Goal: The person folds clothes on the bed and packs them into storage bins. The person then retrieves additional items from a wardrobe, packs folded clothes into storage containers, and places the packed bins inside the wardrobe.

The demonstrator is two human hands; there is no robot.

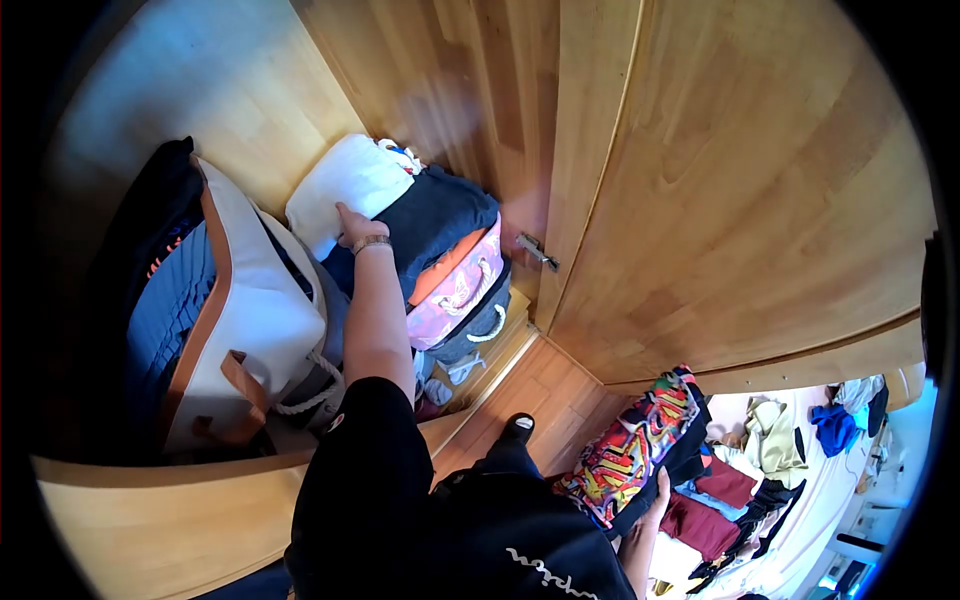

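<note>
Inside the wooden cabinet, my left hand is at the near edge of a folded white cloth. A digit shows on top of the cloth; the other fingers are mostly hidden, seemingly tucked under it. Beside it, a dark folded garment lies on a pink patterned bag with a rope handle. My right hand, low at the right, holds a bundle of folded clothes against my side. Bright multicoloured print covers its front, with black fabric behind.
A large white bag with brown trim, holding blue fabric, stands at the cabinet's left. A wooden door stands open at the right. The cabinet's front edge is near me. Several garments lie on a bed behind my right hand.
</note>
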